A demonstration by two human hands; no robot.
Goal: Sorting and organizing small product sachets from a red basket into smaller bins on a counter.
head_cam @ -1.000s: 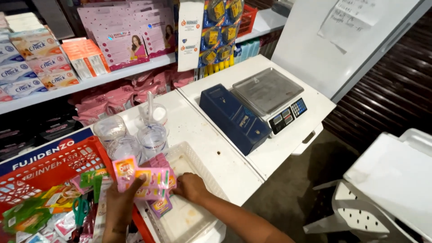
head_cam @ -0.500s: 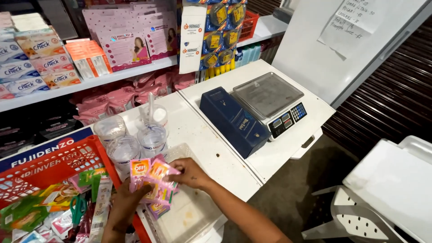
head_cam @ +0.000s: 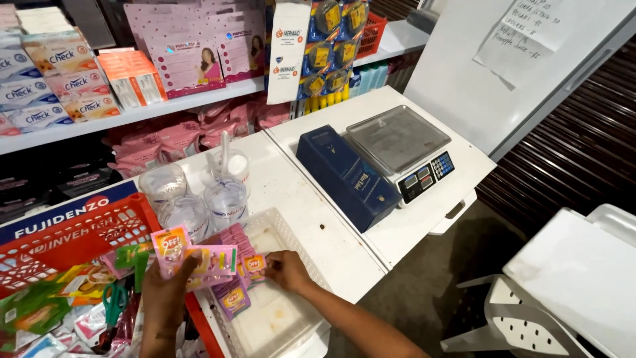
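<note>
Head view looks down on a white bench where both hands work a strip of pink sachets with orange labels. The left hand comes up from below, its fingers closed around the strip's left end so the sachets stand fanned and face up, seemingly so the labels can be read. The right hand pinches the strip's other end, fingers narrow on the last sachet, which keeps the strip stretched between the two hands. It hangs just above a shallow white perforated plastic tray, with more pink sachets drooping into it. To the left sits a red plastic shopping basket filled with mixed packets, and green-handled scissors lie among them. Behind the strip stand clear plastic bottles, touching one another, close enough to crowd any move forward. Well apart to the right, a blue-and-grey electronic weighing scale rests on a second white surface. The bench edge runs just right of the tray, and beyond it the floor opens toward a white plastic chair, leaving the freest room on that side.
</note>
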